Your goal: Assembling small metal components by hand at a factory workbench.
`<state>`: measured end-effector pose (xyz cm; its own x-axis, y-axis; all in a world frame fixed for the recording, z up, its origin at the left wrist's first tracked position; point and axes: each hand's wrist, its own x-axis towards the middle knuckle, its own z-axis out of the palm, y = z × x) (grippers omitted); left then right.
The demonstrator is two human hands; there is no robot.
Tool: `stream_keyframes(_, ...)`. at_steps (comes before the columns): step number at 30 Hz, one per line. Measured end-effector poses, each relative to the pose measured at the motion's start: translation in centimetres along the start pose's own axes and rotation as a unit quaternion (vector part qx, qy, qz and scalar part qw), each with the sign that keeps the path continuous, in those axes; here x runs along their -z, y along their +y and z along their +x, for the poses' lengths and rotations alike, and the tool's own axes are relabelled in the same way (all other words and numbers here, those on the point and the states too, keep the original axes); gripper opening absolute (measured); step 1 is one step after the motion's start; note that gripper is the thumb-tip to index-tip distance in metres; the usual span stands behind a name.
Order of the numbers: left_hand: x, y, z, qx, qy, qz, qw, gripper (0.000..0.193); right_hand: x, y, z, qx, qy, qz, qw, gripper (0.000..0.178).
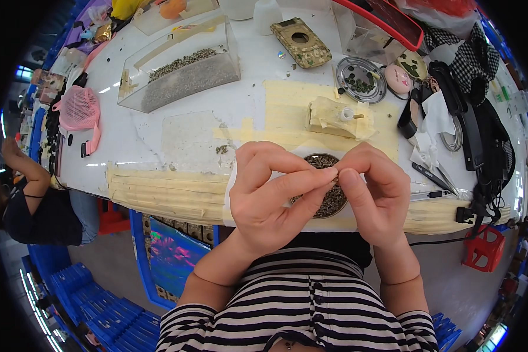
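Observation:
My left hand [276, 196] and my right hand [376, 196] meet fingertip to fingertip at the table's front edge. Thumb and forefinger of each are pinched together. Whatever sits between the fingertips is too small to make out. Right beneath them stands a round dish [330, 206] full of small grey-brown pieces, partly covered by my fingers. Beyond it, a block wrapped in cream tape [328, 119] carries a pale knob with a short peg. Further back lies a camouflage-patterned rectangular casing [299, 42] with a round hole.
A clear bin [223, 71] of small grey pieces stands far left, near a pink mesh item [79, 108]. At right are a round tray [341, 73] with dark green bits, tweezers [446, 176], black straps [469, 135] and a red-cased phone [387, 23]. Another person [47, 205] sits at left.

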<state>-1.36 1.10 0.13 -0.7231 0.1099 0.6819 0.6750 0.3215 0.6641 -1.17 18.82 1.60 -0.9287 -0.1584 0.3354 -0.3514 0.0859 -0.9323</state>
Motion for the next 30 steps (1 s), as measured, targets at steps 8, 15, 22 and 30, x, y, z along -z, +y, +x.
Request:
stream_keyframes(8, 0.0, -0.2, -0.3, 0.043, 0.004, -0.052, 0.998, 0.033, -0.4, -0.5, -0.1, -0.101, -0.005, 0.136, 0.986, 0.006)
stream_keyframes(15, -0.2, 0.0, -0.2, 0.013, 0.027, 0.023, 0.999, 0.03, -0.1, -0.1, 0.1, 0.104, 0.036, -0.097, 0.989, 0.017)
stream_keyframes(22, -0.4, -0.3, -0.5, 0.049, 0.054, -0.018, 0.997, 0.028, -0.8, -0.1, -0.1, 0.227, 0.069, -0.243, 0.941, 0.03)
stream_keyframes(30, 0.0, -0.2, -0.2, 0.032, 0.021, -0.041, 0.998, 0.031, -0.2, -0.1, 0.0, 0.038, 0.002, -0.019, 0.999, 0.017)
